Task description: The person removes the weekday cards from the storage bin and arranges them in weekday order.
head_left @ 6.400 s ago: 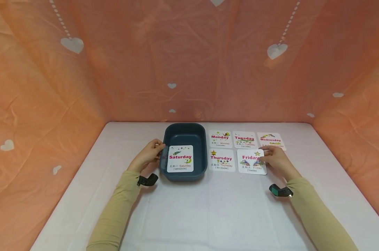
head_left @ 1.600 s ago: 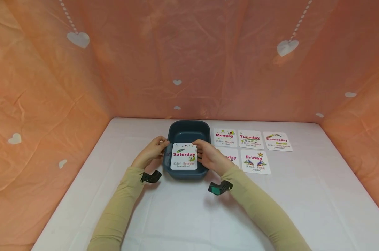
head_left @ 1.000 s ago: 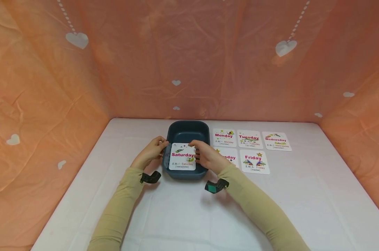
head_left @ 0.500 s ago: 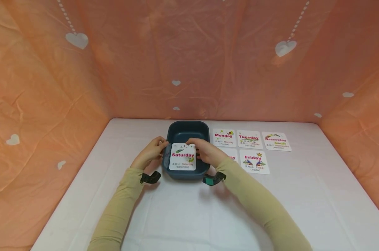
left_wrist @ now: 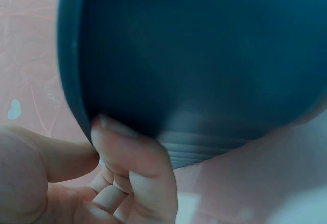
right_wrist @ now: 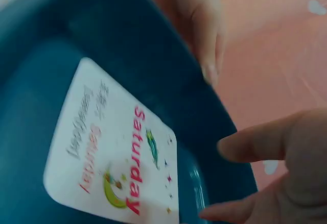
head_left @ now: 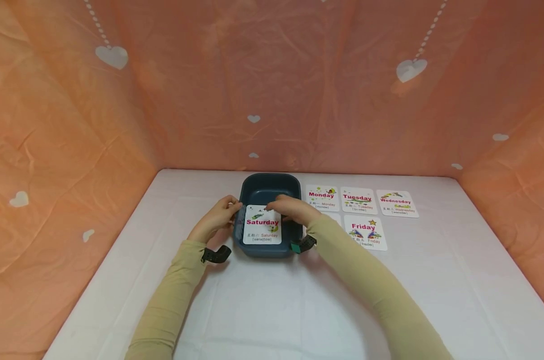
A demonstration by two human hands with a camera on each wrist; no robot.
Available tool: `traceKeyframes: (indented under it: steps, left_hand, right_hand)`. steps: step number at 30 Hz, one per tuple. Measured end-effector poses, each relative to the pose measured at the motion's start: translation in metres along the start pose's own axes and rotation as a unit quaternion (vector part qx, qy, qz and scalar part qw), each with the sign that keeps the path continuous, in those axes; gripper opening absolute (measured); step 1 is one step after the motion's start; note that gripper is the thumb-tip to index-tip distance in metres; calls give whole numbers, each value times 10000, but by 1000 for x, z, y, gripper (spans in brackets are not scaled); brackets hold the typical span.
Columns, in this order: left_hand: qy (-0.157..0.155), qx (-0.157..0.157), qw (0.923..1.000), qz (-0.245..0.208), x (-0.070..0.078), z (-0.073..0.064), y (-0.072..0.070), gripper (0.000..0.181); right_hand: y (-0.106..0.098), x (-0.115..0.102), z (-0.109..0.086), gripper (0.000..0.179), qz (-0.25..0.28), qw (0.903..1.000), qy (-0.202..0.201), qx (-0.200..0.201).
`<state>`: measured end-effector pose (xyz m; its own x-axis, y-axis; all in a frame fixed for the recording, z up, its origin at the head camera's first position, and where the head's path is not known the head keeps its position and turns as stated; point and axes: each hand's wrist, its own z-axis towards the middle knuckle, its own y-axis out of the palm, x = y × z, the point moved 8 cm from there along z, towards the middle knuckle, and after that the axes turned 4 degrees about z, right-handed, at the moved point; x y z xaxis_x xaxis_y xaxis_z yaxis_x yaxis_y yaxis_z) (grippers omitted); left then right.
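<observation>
A dark blue bin [head_left: 268, 252] stands left of the laid-out cards, with a white Saturday card [head_left: 262, 232] inside it. My left hand [head_left: 215, 217] pinches the bin's left rim between thumb and finger, as the left wrist view shows at the rim [left_wrist: 71, 66]. Over the right part of the bin reaches my right hand [head_left: 296, 209], its fingertips at the card's upper right corner. In the right wrist view, thumb and finger [right_wrist: 225, 214] are spread apart beside the Saturday card [right_wrist: 115, 147], with nothing between them.
Right of the bin lie the Monday card [head_left: 320, 196], Tuesday card [head_left: 357, 200] and Wednesday card [head_left: 395, 202] in a back row. In front are the Friday card [head_left: 366, 235] and another card, mostly hidden by my right sleeve [head_left: 344, 255]. An orange curtain [head_left: 299, 100] surrounds the table [head_left: 254, 310].
My right hand has left the Friday card and come left over the bin; in the last second it slid slightly farther back. My left hand has stayed on the rim.
</observation>
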<state>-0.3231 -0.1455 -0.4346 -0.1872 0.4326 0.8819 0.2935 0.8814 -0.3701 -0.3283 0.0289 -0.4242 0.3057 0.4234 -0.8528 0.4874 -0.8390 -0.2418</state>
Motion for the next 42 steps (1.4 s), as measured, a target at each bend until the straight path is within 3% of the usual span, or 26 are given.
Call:
traceKeyframes:
  steps: [3, 6, 10, 14, 21, 33, 42]
  left_hand:
    - [-17, 7, 10000, 17, 0, 1, 0, 21]
    - [-49, -10, 10000, 11, -2, 2, 0, 19]
    - [-62, -17, 10000, 5, -2, 2, 0, 18]
    - [-7, 52, 10000, -30, -1, 2, -1, 17]
    - [55, 16, 10000, -64, 0, 1, 1, 17]
    - [67, 55, 9999, -136, -1, -2, 2, 16]
    - [61, 83, 9999, -115, 1, -2, 2, 15]
  right_hand:
    - [-3, -4, 6, 55, -955, 9953, -154, 102]
    - [-5, -10, 14, 44, -1885, 9814, -318, 186]
    - [-4, -13, 18, 41, -2493, 9674, -425, 155]
    - [-3, -15, 19, 52, -2640, 9632, -497, 109]
    - [-2, -12, 21, 44, -3053, 9507, -534, 116]
    - [7, -11, 15, 20, -3256, 9440, -501, -194]
    - [5, -14, 13, 31, -3255, 9442, -501, -32]
